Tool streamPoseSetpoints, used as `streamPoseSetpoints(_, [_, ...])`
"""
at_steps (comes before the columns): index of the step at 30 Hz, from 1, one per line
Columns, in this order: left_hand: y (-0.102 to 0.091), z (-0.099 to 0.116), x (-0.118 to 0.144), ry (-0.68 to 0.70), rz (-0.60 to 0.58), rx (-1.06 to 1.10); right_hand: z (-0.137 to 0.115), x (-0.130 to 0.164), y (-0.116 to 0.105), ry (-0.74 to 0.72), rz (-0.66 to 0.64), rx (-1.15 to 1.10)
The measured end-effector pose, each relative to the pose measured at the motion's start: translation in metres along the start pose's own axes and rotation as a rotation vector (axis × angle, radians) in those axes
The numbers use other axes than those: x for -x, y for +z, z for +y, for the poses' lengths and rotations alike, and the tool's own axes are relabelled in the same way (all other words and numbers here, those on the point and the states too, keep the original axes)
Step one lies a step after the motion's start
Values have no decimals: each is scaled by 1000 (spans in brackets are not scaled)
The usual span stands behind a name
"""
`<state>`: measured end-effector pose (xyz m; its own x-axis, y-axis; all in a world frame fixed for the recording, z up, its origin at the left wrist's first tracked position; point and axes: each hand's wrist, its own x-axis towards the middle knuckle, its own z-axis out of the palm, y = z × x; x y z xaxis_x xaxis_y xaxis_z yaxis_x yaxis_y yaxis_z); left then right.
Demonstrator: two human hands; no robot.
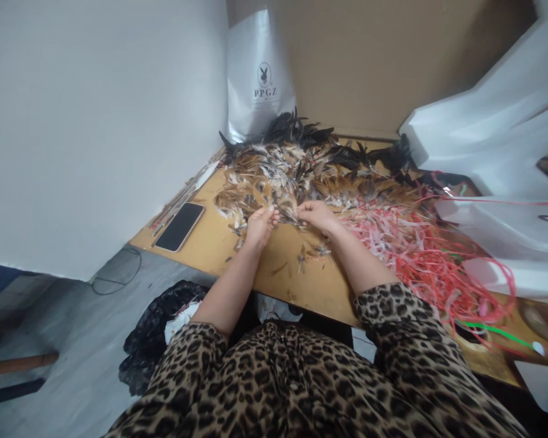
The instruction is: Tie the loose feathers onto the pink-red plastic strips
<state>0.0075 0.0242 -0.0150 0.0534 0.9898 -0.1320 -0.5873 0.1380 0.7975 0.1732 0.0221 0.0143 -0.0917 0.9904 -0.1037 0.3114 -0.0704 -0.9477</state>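
Both my hands are at the near edge of the feathers [292,176], a big brown, black and white pile spread across the yellowish table [210,243]. My left hand [261,224] is curled, fingertips pinching a small tuft of brown feathers at the pile's front. My right hand [316,215] is curled too, fingertips pinched on the same tuft from the other side; the hands are close together, the tuft between them. Loose feather bits lie on the table just below my wrists. A phone [179,226] lies face up, dark, at the table's left edge, well apart from my left hand. Red strings [420,255] are tangled in a heap right of my right forearm. A silver bag [258,79] stands against the wall behind the pile. White foam [497,140] pieces sit far right.
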Motion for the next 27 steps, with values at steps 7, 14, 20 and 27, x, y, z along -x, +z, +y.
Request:
streamPoseSetpoints(7, [3, 0, 4, -55, -68, -63, 3, -5, -4, 150, -86, -499])
streamPoseSetpoints(14, [5, 1, 8, -110, -128, -99, 2, -4, 3, 75, -17, -524])
streamPoseSetpoints(20, [10, 0, 11, -160, -116, -82, -1, 0, 19, -33, 104, -407])
streamPoseSetpoints(27, [11, -4, 10, -169, -76, -79, 2, 0, 34, -81, 222, -300])
